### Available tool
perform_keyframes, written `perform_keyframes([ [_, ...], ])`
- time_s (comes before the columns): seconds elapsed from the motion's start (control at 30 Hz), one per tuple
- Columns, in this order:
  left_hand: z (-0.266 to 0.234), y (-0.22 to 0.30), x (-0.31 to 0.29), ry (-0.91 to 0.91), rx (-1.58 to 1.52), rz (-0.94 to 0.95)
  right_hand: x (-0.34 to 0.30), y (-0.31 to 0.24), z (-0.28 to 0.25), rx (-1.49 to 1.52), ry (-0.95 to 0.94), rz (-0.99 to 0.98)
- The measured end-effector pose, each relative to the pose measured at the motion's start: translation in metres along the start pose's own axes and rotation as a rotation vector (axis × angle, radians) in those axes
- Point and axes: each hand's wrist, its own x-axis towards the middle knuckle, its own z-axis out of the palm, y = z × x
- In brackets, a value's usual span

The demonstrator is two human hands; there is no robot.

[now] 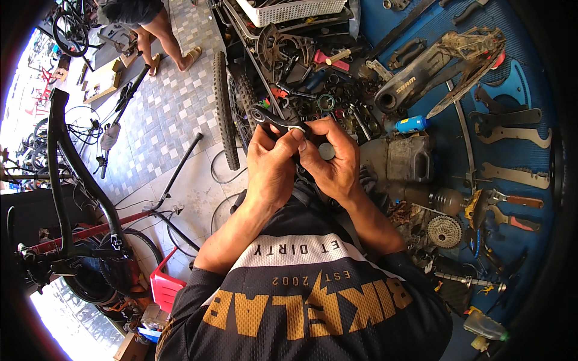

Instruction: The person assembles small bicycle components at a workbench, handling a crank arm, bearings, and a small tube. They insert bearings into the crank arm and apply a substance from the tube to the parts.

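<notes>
Both hands, left hand (pixel 271 162) and right hand (pixel 331 162), close together on a black crank arm (pixel 271 117); just beyond it, a tyre (pixel 224 108) and cluttered counter (pixel 530 253).

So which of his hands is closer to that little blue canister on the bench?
Right. The right hand sits just left of the blue canister, slightly below it. The left hand is farther left, beyond the right one.
</notes>
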Motion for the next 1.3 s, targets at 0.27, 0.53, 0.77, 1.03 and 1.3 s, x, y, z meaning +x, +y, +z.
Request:
perform_keyframes([
  [0.27, -0.0049, -0.0005, 0.0036, 0.013, -0.033, -0.036, 0.0001, -0.0004, 0.0006, -0.007, 0.000, -0.003],
  [0.53, 0.0017, -0.0003, 0.0042, 0.032, 0.058, 0.025, 0.0001, 0.0013, -0.0001, -0.039, 0.017, 0.018],
  [0.77, 0.0020, -0.0015, 0.0048, 0.014, 0.035, 0.037, -0.0007, 0.0029, 0.0001, -0.015, 0.028, 0.055],
  [1.03, -0.0008, -0.0026, 0.0060, 0.011, 0.044, 0.026, -0.0030, 0.0047, 0.0004, 0.038, 0.020, 0.118],
  [1.3, -0.0025, 0.0021, 0.0076, -0.002, 0.037, -0.034, -0.0024, 0.0039, 0.0009, -0.012, 0.015, 0.098],
])
